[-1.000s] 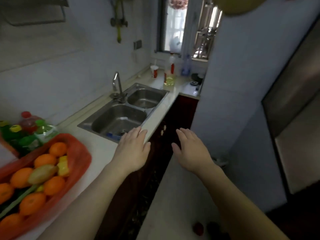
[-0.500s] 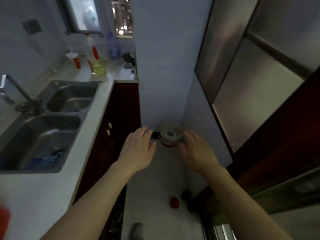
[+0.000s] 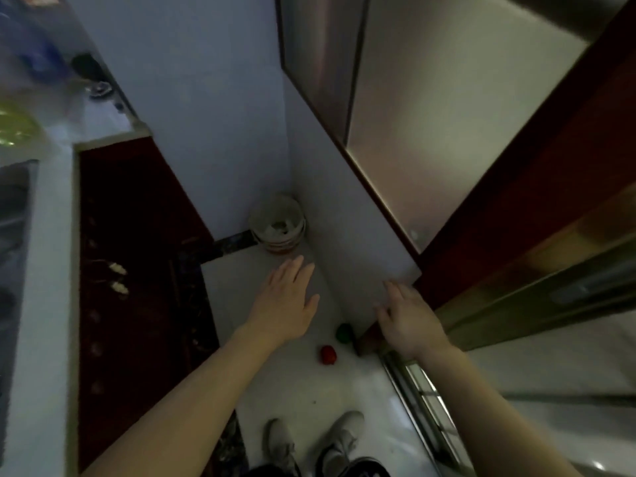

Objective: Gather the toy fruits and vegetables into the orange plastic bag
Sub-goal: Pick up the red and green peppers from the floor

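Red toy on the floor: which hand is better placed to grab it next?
Left, probably. The left hand, open, is nearer the red toy in this view; the right hand, also open, is by the door frame, closer to the dark green toy.

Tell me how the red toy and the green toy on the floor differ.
The red toy is bright red; the green toy is dark green. The red toy lies on open floor, the green toy close to the wall. Both are small, roundish and untouched.
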Action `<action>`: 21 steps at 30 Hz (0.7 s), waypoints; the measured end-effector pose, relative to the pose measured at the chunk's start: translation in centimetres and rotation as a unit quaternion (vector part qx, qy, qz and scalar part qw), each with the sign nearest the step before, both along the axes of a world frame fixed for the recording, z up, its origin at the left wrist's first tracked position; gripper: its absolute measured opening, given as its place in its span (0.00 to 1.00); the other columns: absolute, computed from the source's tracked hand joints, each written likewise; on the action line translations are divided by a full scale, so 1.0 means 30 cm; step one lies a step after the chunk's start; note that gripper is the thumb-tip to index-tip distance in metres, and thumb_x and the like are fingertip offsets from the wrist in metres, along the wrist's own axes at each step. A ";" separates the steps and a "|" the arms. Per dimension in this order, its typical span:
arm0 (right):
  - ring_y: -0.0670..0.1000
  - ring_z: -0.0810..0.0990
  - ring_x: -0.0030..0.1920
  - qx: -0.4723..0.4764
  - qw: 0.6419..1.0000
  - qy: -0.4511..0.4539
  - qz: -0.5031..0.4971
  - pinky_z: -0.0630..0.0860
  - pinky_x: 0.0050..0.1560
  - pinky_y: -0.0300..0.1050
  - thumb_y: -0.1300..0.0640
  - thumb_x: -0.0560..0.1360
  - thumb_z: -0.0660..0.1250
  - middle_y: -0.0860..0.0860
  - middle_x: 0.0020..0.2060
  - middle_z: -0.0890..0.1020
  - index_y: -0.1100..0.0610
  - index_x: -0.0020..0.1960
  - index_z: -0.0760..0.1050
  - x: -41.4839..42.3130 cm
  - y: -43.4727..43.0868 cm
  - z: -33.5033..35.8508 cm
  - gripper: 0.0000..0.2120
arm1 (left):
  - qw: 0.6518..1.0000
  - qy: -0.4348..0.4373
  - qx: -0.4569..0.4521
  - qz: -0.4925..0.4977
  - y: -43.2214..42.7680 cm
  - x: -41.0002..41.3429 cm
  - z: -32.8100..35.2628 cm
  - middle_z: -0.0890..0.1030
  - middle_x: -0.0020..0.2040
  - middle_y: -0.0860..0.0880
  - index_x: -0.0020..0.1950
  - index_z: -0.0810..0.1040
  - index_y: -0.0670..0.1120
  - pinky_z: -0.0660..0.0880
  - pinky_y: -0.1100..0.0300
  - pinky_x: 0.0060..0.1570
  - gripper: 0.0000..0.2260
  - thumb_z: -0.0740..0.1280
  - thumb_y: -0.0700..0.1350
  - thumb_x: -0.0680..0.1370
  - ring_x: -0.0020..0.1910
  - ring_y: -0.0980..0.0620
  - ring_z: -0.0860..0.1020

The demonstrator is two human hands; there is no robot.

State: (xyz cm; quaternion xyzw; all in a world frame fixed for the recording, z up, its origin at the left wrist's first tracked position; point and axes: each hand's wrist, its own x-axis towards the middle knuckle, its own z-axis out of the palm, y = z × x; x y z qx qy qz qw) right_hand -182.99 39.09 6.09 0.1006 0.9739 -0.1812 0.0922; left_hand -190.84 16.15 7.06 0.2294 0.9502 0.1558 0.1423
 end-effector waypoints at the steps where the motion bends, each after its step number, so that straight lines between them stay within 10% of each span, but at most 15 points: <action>1: 0.59 0.68 0.67 -0.004 1.000 -0.013 -0.006 0.65 0.68 0.50 0.45 0.79 0.57 0.59 0.68 0.71 0.62 0.71 0.64 -0.002 0.020 -0.041 0.27 | 1.000 -0.013 -0.008 -0.004 0.021 -0.010 -0.037 0.47 0.80 0.49 0.79 0.49 0.49 0.47 0.53 0.75 0.28 0.54 0.56 0.82 0.78 0.49 0.47; 11: 0.57 0.70 0.64 -0.066 0.994 -0.080 0.012 0.67 0.62 0.46 0.48 0.78 0.61 0.58 0.65 0.72 0.60 0.70 0.66 -0.064 0.024 -0.622 0.24 | 0.992 -0.126 0.004 -0.006 0.113 -0.062 -0.639 0.49 0.79 0.48 0.79 0.44 0.47 0.48 0.54 0.75 0.33 0.58 0.55 0.82 0.77 0.46 0.51; 21: 0.55 0.62 0.71 -0.121 0.980 -0.137 -0.074 0.63 0.69 0.50 0.45 0.80 0.58 0.55 0.73 0.63 0.56 0.76 0.57 -0.190 0.003 -1.671 0.29 | 0.992 -0.126 0.019 -0.021 0.136 -0.119 -1.686 0.48 0.80 0.48 0.80 0.48 0.48 0.47 0.57 0.75 0.37 0.63 0.58 0.78 0.78 0.49 0.48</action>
